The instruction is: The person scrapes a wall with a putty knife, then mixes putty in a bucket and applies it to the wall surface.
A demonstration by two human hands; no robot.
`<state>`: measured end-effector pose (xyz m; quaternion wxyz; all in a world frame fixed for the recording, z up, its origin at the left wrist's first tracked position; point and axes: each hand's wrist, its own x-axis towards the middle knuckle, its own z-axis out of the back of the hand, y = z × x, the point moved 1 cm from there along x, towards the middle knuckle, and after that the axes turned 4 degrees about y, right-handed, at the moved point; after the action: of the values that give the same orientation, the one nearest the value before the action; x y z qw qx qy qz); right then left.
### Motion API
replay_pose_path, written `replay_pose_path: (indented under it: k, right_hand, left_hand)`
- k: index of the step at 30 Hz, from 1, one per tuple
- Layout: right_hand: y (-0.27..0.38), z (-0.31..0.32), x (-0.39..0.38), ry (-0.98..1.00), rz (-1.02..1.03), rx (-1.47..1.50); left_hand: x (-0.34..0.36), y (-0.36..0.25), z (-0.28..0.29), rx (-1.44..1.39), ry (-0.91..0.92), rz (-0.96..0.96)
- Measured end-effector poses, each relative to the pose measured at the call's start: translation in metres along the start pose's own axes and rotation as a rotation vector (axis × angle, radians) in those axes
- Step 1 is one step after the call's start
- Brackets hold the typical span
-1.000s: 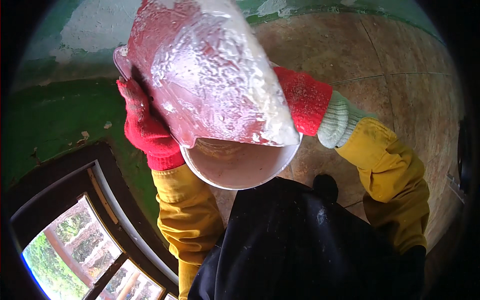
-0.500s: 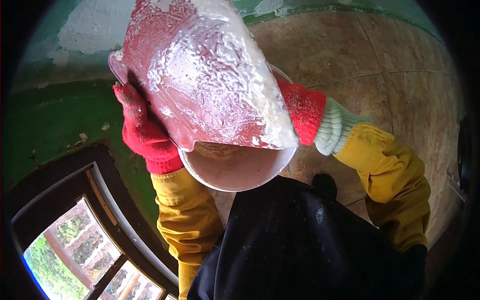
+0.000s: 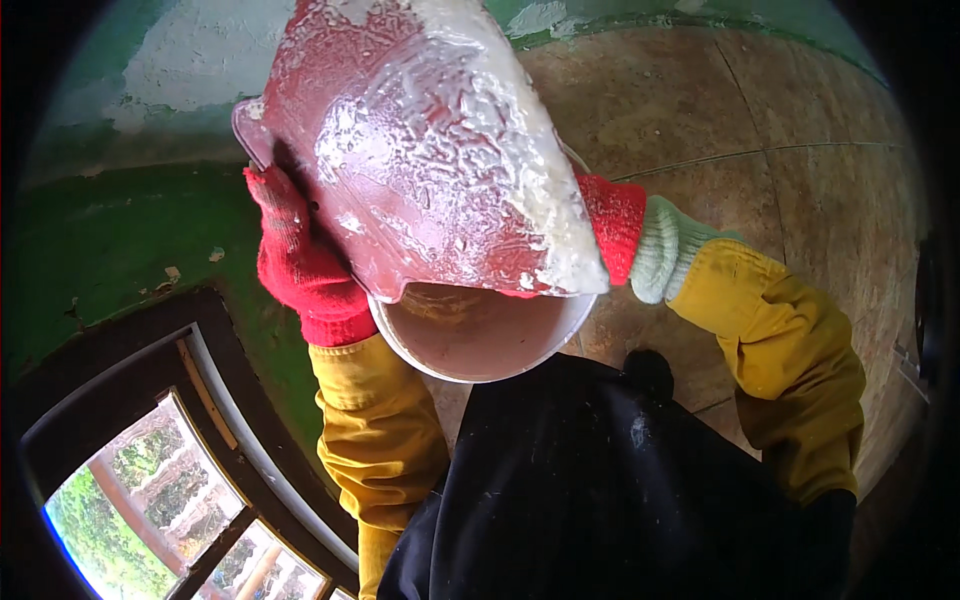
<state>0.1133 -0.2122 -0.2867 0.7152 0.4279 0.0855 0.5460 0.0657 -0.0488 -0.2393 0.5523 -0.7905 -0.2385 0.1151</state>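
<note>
A dark red paint tray (image 3: 385, 205), streaked with wet white paint, is tilted over a white bucket (image 3: 480, 345). Thick paint coats the tray's right edge. My left hand (image 3: 290, 245), in a red glove, is closed on the tray's left edge, with the thumb along its rim. On the right, my right hand (image 3: 612, 225), in a red glove with a pale cuff, reaches behind the tray. Its fingers are mostly hidden, so what they hold does not show. The bucket stays beneath the tray, close in front of me, and its far part is covered.
A green and white wall (image 3: 130, 225) with peeling paint rises at the left. A dark-framed window (image 3: 190, 480) is at the lower left. Brown floor tiles (image 3: 690, 110) stretch away on the right. Dark cloth (image 3: 600, 480) covers my lap.
The paint tray has shifted slightly to the right, and my left hand has moved with it. My right hand has moved only a little; the bucket stays almost in place.
</note>
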Motion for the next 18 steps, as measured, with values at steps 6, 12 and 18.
replay_pose_path:
  k: [6, 12, 18]
  right_hand:
    - [0.002, 0.017, -0.012, -0.006, -0.041, -0.01]
    - [0.001, 0.037, -0.028, -0.015, -0.141, -0.075]
    - [0.004, 0.042, -0.04, -0.025, -0.167, -0.128]
  left_hand:
    - [-0.001, 0.001, -0.001, 0.06, 0.062, -0.024]
    - [0.002, -0.002, -0.005, 0.109, -0.001, -0.045]
    - [0.005, 0.0, 0.0, -0.035, 0.009, -0.004]
